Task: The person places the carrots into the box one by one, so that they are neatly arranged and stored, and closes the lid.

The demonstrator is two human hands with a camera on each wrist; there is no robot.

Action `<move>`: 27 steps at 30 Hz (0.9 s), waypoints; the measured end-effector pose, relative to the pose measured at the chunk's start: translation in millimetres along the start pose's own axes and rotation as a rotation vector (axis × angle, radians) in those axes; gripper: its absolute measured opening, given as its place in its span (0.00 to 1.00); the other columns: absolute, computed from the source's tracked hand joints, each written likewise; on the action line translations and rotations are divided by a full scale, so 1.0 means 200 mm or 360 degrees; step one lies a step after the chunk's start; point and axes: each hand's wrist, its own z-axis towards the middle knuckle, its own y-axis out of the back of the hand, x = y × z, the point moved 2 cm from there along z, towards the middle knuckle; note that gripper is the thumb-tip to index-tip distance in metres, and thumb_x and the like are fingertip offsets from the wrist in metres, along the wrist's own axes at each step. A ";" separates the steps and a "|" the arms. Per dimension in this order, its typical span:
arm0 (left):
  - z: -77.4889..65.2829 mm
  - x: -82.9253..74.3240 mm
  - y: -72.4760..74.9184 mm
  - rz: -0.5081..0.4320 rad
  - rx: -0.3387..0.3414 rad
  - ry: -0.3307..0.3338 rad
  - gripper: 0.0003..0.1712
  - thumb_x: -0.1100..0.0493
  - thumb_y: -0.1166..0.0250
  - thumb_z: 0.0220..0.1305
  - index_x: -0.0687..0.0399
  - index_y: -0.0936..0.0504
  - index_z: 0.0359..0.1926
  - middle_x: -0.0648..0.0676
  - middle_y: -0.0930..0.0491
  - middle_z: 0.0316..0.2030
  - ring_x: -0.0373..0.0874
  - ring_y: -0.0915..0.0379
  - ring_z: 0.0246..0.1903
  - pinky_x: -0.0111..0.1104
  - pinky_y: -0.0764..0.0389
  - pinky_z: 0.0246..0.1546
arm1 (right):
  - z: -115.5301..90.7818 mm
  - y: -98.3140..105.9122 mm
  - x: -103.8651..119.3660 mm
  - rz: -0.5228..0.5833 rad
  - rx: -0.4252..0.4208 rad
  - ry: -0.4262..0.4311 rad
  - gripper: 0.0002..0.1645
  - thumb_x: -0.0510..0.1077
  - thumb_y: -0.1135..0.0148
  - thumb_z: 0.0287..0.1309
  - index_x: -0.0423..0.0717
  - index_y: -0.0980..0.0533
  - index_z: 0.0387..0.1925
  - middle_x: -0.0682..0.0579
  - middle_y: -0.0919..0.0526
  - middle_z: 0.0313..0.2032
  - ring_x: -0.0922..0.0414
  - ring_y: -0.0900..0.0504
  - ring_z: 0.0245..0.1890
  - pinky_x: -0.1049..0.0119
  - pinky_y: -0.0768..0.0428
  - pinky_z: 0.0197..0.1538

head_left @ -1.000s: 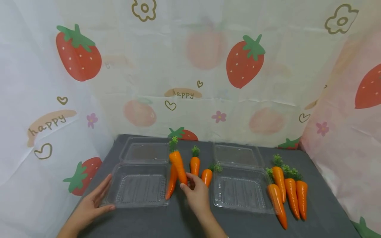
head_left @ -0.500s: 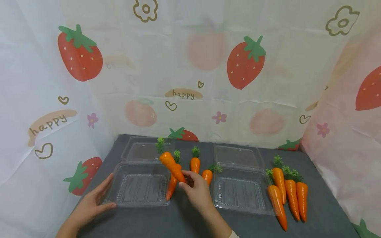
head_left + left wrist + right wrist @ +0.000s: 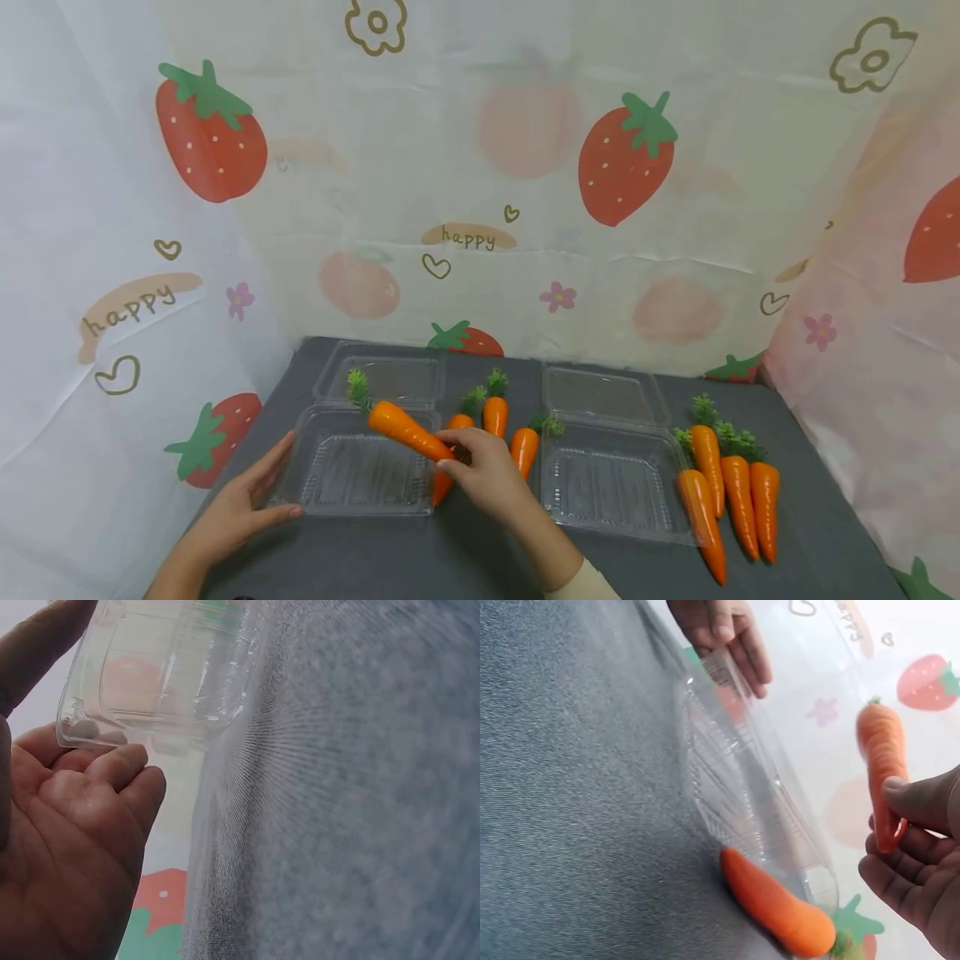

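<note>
In the head view, my right hand (image 3: 483, 467) pinches an orange carrot (image 3: 401, 427) by its narrow tip. The carrot's green top points up and left, over the open clear plastic container (image 3: 360, 510) on the left. The right wrist view shows the thumb on one side of this carrot (image 3: 881, 742) and fingers beneath. At the left container's near-left corner rests my left hand (image 3: 243, 508), thumb along the front and fingers along the side. In the left wrist view, fingertips of the left hand (image 3: 82, 817) touch the container's rim (image 3: 97, 742), partly seen through the plastic.
Three carrots lie between the containers, one (image 3: 442, 483) partly behind the right hand, others (image 3: 495, 415) (image 3: 523, 450) further right. A second open clear container (image 3: 622, 529) stands right of centre. Several carrots (image 3: 738, 496) lie by its right side. Patterned cloth (image 3: 480, 167) surrounds the grey table (image 3: 360, 558).
My right hand has tilted the carrot leftward, swinging its green top from upright to over the left container. The left hand keeps its place at the container.
</note>
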 end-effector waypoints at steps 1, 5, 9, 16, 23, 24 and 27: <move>0.00 0.00 0.00 -0.0009 0.0002 -0.0004 0.61 0.62 0.22 0.56 0.58 0.51 0.82 0.70 0.54 0.79 0.13 0.52 0.70 0.09 0.40 0.62 | 0.01 0.00 0.00 -0.0011 0.0029 -0.0003 0.22 0.43 0.29 0.63 0.50 0.18 0.59 0.56 0.14 0.48 0.64 0.19 0.39 0.70 0.16 0.42; 0.01 0.02 0.00 -0.0059 0.0006 -0.0024 0.60 0.64 0.23 0.57 0.58 0.52 0.82 0.71 0.55 0.79 0.13 0.52 0.70 0.09 0.40 0.62 | 0.04 0.00 0.01 -0.0038 0.0132 -0.0015 0.22 0.43 0.30 0.64 0.51 0.18 0.60 0.57 0.14 0.47 0.65 0.19 0.39 0.71 0.17 0.42; 0.01 0.03 -0.01 -0.0112 0.0006 -0.0054 0.59 0.67 0.25 0.58 0.58 0.52 0.82 0.71 0.56 0.79 0.15 0.52 0.71 0.10 0.40 0.63 | 0.07 0.00 0.03 -0.0075 0.0202 -0.0007 0.22 0.43 0.30 0.64 0.52 0.17 0.59 0.58 0.14 0.46 0.66 0.20 0.38 0.71 0.18 0.41; 0.00 0.04 -0.02 -0.0177 0.0005 -0.0111 0.58 0.72 0.27 0.59 0.60 0.52 0.82 0.70 0.58 0.79 0.17 0.52 0.73 0.12 0.40 0.64 | 0.11 -0.03 0.03 -0.0134 0.0322 -0.0001 0.20 0.43 0.30 0.65 0.51 0.17 0.58 0.59 0.13 0.46 0.67 0.20 0.37 0.73 0.18 0.39; -0.02 0.04 -0.02 -0.0191 -0.0004 -0.0129 0.57 0.73 0.28 0.59 0.60 0.52 0.82 0.69 0.57 0.79 0.19 0.51 0.73 0.11 0.40 0.64 | 0.15 -0.07 0.04 -0.0139 0.0425 0.0003 0.19 0.41 0.30 0.65 0.49 0.16 0.56 0.57 0.13 0.46 0.68 0.20 0.35 0.73 0.18 0.37; -0.02 0.04 -0.02 -0.0195 -0.0005 -0.0132 0.57 0.73 0.28 0.60 0.60 0.52 0.82 0.69 0.57 0.80 0.19 0.51 0.73 0.11 0.40 0.64 | 0.15 -0.08 0.04 -0.0149 0.0437 0.0008 0.18 0.41 0.30 0.64 0.49 0.16 0.56 0.57 0.13 0.46 0.69 0.20 0.35 0.73 0.18 0.38; -0.02 0.03 -0.02 -0.0203 -0.0005 -0.0148 0.57 0.73 0.29 0.60 0.60 0.52 0.82 0.68 0.57 0.80 0.20 0.51 0.74 0.12 0.39 0.64 | 0.17 -0.09 0.05 -0.0189 0.0465 0.0027 0.17 0.41 0.30 0.64 0.48 0.15 0.54 0.57 0.12 0.46 0.69 0.19 0.37 0.74 0.18 0.40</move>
